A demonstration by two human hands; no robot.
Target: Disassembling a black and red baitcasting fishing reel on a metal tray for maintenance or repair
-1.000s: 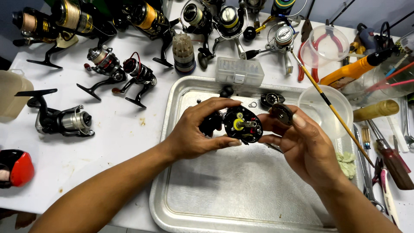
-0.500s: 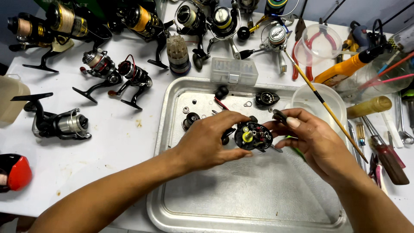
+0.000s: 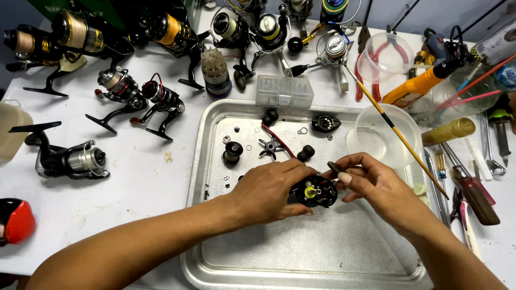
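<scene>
Your left hand (image 3: 269, 190) comes in from the lower left, forearm laid diagonally across the near rim of the metal tray (image 3: 212, 258). Its palm faces down and its fingers are curled and clamped around the black reel body (image 3: 314, 192), which you hold just above the tray floor, near the tray's middle. The reel's open face points up toward the camera, showing a yellow gear at its centre.

Your right hand (image 3: 376, 185) enters from the lower right, wrist bent inward. Thumb and forefinger are pinched together on a small dark part (image 3: 334, 167) at the reel body's upper right edge; the other fingers are folded loosely beneath. The 2 hands meet at the reel, fingertips nearly touching.

Loose parts lie at the far end of the tray: a black spool (image 3: 232, 152), a star-shaped black piece (image 3: 267, 147), a black side plate (image 3: 325, 123) and several small washers. A clear plastic bowl (image 3: 382, 137) sits on the tray's far right corner with a thin yellow rod (image 3: 398, 131) across it. Spinning reels (image 3: 72, 159) stand on the white table (image 3: 140, 182) to your left; hand tools lie to your right.
</scene>
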